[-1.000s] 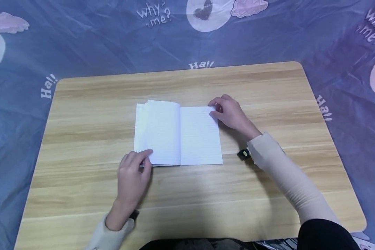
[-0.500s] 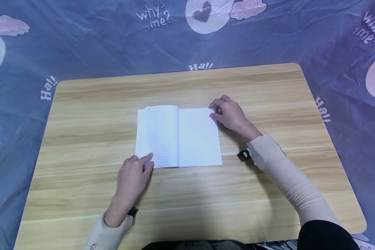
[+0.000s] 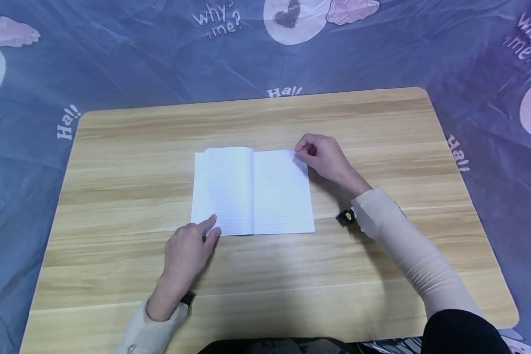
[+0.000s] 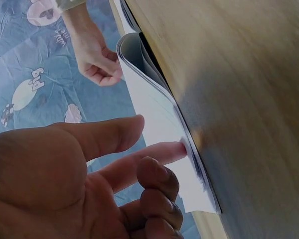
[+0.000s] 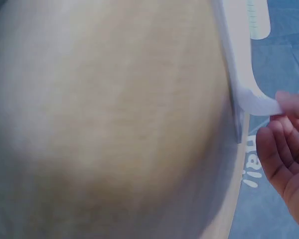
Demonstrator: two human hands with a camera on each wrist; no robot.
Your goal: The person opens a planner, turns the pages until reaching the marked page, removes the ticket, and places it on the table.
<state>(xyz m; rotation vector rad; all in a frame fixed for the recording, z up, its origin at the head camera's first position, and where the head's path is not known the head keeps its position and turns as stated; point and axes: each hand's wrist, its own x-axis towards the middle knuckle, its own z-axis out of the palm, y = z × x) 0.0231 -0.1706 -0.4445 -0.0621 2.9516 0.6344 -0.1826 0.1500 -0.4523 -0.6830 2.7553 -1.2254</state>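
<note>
Notebook [image 3: 253,194], one, lined: lies open on the table [image 3: 336,285], between the hands. Head view alone gives both pages and the blue cloth [image 3: 159,59] on three sides of the table.

Left wrist view adds the edge: leaves [image 4: 139,74] bowed up, a hollow beneath. Right wrist view adds a raised page corner [image 5: 263,105], curving off the rest; from the head this lift is hard to tell.

Left hand [image 3: 187,250]: index finger [image 4: 154,154] straight, its tip pressing the left page near the lower outer corner; thumb [image 4: 109,137] extended, remaining fingers [image 4: 162,204] curled, holding nothing.

Right hand [image 3: 325,156]: thumb and finger pinch the page corner, upper right.
</note>
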